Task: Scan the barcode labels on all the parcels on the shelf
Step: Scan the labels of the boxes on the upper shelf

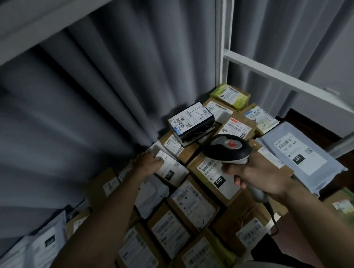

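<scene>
The right hand (257, 176) gripped the scanner (228, 148) above the parcels; the left hand (148, 163) pressed loosely curled fingers onto a white-labelled parcel (170, 170).

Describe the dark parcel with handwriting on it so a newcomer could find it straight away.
Start at the grey curtain behind the shelf. The black parcel sits against it, raised atop brown cartons, beyond the scanner. It alone is black, its white label marked in pen.

Cardboard parcels (191, 203) matt; scanner (226, 149) glossy plastic; cloth curtain (105, 86).
</scene>
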